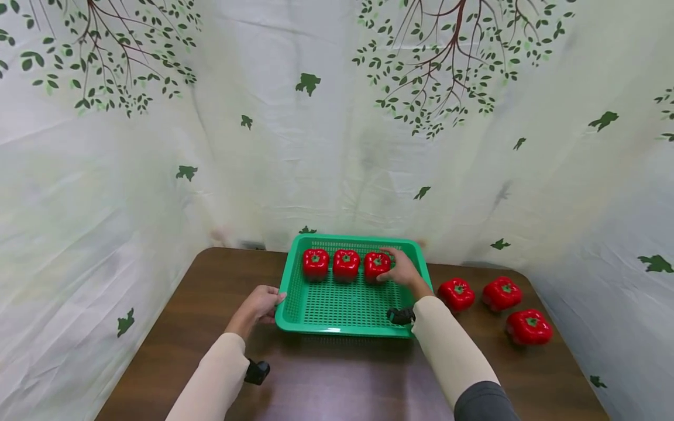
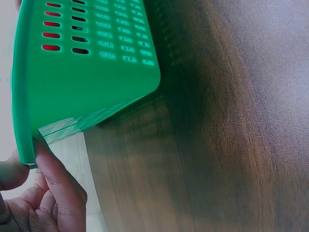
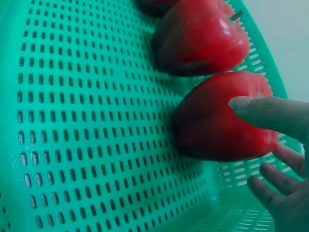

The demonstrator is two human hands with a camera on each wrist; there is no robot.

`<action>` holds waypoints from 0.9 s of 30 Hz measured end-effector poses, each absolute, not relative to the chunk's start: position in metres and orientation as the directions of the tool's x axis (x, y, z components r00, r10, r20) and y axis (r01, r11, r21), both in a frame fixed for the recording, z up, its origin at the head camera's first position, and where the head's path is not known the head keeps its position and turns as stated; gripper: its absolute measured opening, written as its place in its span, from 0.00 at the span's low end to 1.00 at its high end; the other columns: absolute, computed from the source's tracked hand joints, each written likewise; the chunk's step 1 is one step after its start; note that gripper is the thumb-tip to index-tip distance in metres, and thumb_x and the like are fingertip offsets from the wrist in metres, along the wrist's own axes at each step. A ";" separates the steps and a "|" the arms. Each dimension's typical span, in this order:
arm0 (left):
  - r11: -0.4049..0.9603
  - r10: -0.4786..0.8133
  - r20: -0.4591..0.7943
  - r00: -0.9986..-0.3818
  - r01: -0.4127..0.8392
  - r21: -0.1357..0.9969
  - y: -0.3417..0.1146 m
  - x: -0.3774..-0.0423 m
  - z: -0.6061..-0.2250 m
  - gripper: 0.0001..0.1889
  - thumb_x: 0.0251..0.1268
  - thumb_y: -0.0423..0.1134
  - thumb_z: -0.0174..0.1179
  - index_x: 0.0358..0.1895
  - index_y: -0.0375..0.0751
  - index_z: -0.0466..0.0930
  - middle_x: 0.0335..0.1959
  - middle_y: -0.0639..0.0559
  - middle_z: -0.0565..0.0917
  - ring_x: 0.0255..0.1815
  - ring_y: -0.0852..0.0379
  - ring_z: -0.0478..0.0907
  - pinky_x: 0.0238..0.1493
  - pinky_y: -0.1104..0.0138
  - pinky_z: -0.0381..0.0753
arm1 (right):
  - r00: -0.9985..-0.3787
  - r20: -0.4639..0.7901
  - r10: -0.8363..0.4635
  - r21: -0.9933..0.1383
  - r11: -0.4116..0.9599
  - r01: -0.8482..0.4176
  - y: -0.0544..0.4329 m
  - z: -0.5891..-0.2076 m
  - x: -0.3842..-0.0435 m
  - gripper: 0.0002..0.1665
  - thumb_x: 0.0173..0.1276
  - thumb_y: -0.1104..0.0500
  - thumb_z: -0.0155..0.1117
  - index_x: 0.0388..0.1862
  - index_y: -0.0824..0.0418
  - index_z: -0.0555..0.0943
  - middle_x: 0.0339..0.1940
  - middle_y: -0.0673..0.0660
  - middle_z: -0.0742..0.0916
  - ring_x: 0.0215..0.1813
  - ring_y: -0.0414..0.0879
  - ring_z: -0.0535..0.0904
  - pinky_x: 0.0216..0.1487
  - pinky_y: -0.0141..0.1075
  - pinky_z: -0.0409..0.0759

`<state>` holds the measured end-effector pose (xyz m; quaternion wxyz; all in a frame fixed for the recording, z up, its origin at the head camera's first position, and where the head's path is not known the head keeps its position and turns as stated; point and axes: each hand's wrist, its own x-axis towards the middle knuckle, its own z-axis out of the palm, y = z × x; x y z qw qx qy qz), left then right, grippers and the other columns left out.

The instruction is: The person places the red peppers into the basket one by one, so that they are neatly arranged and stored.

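My left hand [image 1: 264,303] pinches the left rim of a green plastic basket [image 1: 342,332]; the left wrist view shows the thumb [image 2: 12,174] and fingers on either side of the rim. Inside the basket, along its far side, stand three red bell peppers in a row: a left one [image 1: 315,264], a middle one [image 1: 346,266] and a right one [image 1: 376,266]. My right hand [image 1: 402,270] holds the right pepper, thumb on the near side and fingers reaching round the far side. In the right wrist view this pepper [image 3: 217,118] sits beside its neighbour [image 3: 203,38].
Right of the basket, three more red bell peppers lie on the brown table [image 1: 326,380]: one near the basket [image 1: 456,294], one farther right [image 1: 502,293] and one closer to me [image 1: 529,327]. A leaf-printed cloth [image 1: 337,175] hangs behind the table.
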<state>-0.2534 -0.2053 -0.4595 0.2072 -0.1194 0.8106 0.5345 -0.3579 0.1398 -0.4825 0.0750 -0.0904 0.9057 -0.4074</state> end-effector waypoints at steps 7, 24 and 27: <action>0.411 0.041 -0.462 -0.886 -0.406 0.816 -0.206 -0.253 -0.459 0.19 0.76 0.39 0.48 0.56 0.22 0.70 0.35 0.41 0.79 0.30 0.52 0.79 0.34 0.61 0.83 | -0.969 -0.054 -0.242 -0.759 0.641 -0.118 0.149 -0.470 -0.346 0.47 0.54 0.68 0.74 0.72 0.61 0.63 0.71 0.67 0.65 0.69 0.67 0.61 0.60 0.57 0.71; 0.414 0.044 -0.451 -0.891 -0.395 0.820 -0.209 -0.251 -0.459 0.19 0.76 0.38 0.48 0.55 0.21 0.70 0.33 0.42 0.79 0.28 0.53 0.79 0.34 0.61 0.83 | -0.922 -0.041 -0.385 -0.830 0.527 -0.183 0.190 -0.445 -0.312 0.43 0.57 0.67 0.73 0.70 0.64 0.64 0.67 0.69 0.70 0.67 0.68 0.65 0.57 0.54 0.74; 0.418 0.048 -0.445 -0.894 -0.386 0.822 -0.208 -0.251 -0.459 0.18 0.76 0.38 0.48 0.54 0.21 0.70 0.33 0.42 0.79 0.28 0.53 0.79 0.34 0.61 0.83 | -0.917 -0.022 -0.398 -0.820 0.531 -0.211 0.203 -0.445 -0.306 0.40 0.57 0.64 0.73 0.68 0.64 0.67 0.64 0.68 0.73 0.64 0.67 0.69 0.54 0.51 0.78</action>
